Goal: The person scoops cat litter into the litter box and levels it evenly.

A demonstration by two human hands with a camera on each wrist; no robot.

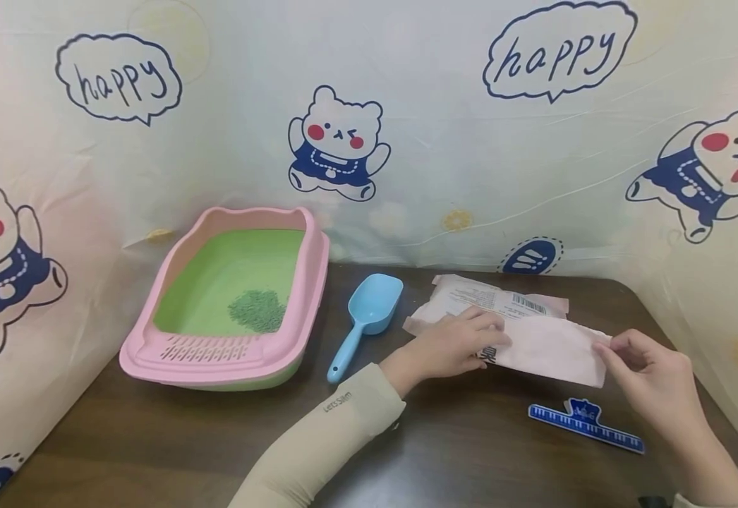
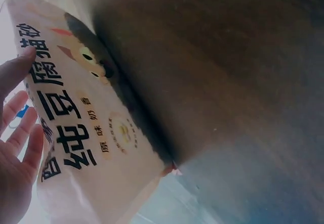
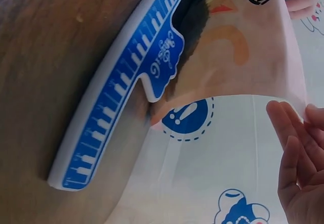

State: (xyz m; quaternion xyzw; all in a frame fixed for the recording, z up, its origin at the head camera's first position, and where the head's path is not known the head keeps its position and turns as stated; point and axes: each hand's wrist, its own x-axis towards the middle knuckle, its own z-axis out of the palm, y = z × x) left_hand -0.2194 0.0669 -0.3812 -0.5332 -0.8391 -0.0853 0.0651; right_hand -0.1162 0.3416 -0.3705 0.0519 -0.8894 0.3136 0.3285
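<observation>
A pale pink cat litter bag lies on its side, its near part folded over, with barcode and print showing behind. In the left wrist view, its printed face with a cat picture is turned toward the table's near side. My left hand rests on the top of the bag, fingers spread over the folded part, thumb against the printed face. My right hand pinches the bag's right corner between thumb and fingers. Just in front of the bag lies a blue clip with a piano-key pattern, close below my right hand.
To the left stands a pink-rimmed litter box with a green base and a small heap of green litter. Between box and bag lies a light blue scoop. A printed curtain hangs behind the dark wooden table.
</observation>
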